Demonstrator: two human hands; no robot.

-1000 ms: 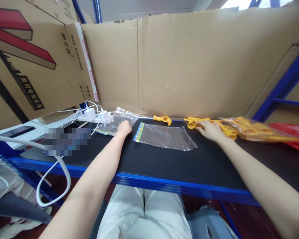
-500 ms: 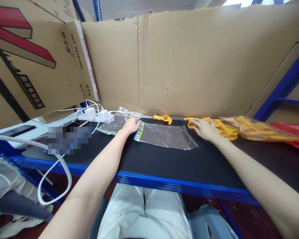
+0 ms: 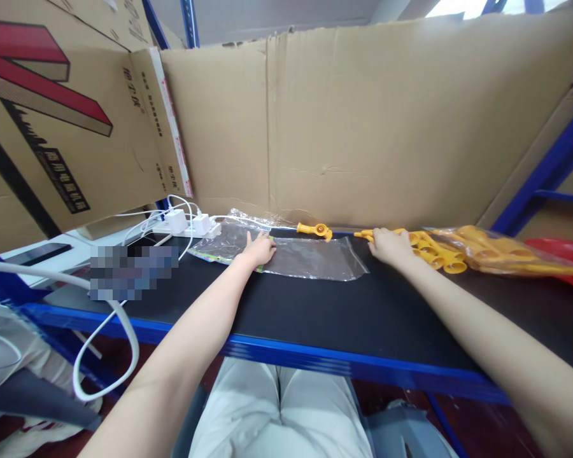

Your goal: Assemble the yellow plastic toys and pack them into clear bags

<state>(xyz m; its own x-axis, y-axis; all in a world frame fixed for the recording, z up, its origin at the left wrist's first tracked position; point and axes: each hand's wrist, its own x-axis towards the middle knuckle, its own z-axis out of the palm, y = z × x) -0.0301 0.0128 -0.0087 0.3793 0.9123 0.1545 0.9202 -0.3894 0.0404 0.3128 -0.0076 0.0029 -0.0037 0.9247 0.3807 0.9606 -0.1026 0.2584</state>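
Under the left hand lies one end of a flat clear bag, the fingers probably steadying its light film on the desk. Well apart from it, the right hand curls over loose yellow pieces, perhaps laid there for easy reach; whether either is clamped cannot be told. Between and beyond the hands sits a single yellow piece.

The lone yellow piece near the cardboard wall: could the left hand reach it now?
Probably yes: the lone yellow piece lies just beyond the flat clear bag, and nothing tall seems to stand between it and the left hand.
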